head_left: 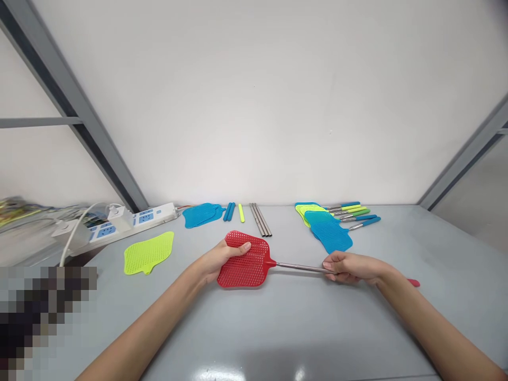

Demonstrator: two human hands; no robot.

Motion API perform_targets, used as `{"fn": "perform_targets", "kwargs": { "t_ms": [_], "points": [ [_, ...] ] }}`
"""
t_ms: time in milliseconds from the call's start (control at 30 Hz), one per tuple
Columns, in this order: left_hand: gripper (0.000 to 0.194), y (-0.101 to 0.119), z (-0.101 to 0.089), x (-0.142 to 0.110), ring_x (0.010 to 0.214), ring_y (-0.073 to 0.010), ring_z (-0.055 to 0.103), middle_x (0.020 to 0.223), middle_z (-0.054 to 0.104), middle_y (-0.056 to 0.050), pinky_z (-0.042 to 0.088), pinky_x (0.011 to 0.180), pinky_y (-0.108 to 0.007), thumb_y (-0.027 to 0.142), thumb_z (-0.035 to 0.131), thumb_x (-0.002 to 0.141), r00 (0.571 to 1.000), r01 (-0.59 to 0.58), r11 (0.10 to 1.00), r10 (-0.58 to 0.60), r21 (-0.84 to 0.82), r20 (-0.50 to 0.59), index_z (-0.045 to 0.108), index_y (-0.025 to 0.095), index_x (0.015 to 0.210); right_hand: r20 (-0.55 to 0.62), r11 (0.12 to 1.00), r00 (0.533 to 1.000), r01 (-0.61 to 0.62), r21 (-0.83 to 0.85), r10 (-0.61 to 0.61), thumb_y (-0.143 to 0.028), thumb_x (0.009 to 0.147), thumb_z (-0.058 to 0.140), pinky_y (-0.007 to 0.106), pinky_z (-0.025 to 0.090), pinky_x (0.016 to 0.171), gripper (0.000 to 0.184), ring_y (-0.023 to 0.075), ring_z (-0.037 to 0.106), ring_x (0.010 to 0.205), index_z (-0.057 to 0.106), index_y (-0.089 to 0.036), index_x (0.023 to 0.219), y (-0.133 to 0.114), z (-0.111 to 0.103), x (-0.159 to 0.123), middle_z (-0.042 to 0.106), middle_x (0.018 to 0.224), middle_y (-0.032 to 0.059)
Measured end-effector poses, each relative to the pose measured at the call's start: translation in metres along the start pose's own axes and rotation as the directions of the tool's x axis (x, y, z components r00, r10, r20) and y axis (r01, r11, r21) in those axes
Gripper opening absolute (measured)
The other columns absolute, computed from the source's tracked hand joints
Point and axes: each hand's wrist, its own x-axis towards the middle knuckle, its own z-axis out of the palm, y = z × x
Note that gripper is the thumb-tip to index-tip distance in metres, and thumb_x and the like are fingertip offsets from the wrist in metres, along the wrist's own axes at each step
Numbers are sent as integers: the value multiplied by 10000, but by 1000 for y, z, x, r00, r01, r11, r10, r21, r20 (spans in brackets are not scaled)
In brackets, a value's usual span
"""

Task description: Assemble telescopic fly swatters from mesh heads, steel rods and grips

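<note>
A red fly swatter (248,267) is held above the grey table, its perforated head at left and its metal rod running right. My left hand (218,259) grips the left edge of the head, thumb on top of the mesh. My right hand (347,268) is closed around the rod, fingers pinching it. A red handle end (414,283) shows beyond my right wrist; the wrist hides whether it joins the rod. Nearest my left hand lies a loose yellow-green swatter head (148,254). Behind my right hand are blue swatters (331,235) in an overlapping pile.
Blue swatter heads (200,215), blue grips (229,211), a yellow grip (241,213) and metal rods (261,219) lie along the wall. Handles (353,211) of finished-looking swatters point right. A power strip (138,219) with plugs and a white cable (75,233) sits at left.
</note>
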Motion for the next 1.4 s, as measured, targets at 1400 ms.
{"fn": "perform_targets", "kwargs": {
  "t_ms": [1400],
  "points": [
    [350,-3,12,-3,981,-322,538,1058,583,-185,444,802,-419,341,608,719,1000,6,999,-6,-35,0,570,99,970,-39,959,968,239,-153,-247,-411,796,417,212,178,434,348,69,221,446,528,-133,618,-6,18,8,282,485,-55]
  ]
}}
